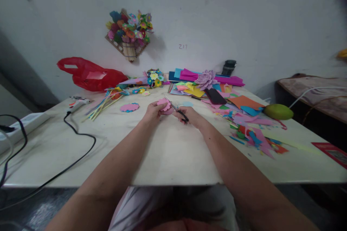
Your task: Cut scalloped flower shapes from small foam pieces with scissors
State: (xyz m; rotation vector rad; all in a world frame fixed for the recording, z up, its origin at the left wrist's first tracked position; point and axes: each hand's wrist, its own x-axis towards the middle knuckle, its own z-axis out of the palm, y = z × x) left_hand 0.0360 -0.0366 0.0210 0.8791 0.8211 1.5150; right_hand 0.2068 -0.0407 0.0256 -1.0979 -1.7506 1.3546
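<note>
At the middle of the table, my left hand [153, 111] pinches a pink paper piece with a scalloped edge [164, 104]. My right hand [192, 115] is wrapped round the black handles of a pair of scissors [183, 116]. The scissor blades point up and left, right beside the edge of the pink paper; whether they touch it I cannot tell. To the left of my left hand lies a pink scalloped paper disc with blue edging [129, 107]. A pale blue paper piece [187, 104] lies just beyond my right hand.
A glue gun [78, 104] with a black cord, paper strips [100, 106] and a red plastic bag [92, 75] are on the left. Rightward lie a phone [215, 96], colored paper scraps [255, 135] and a green mango-like fruit [278, 111]. A paper-flower bouquet [155, 77] stands behind.
</note>
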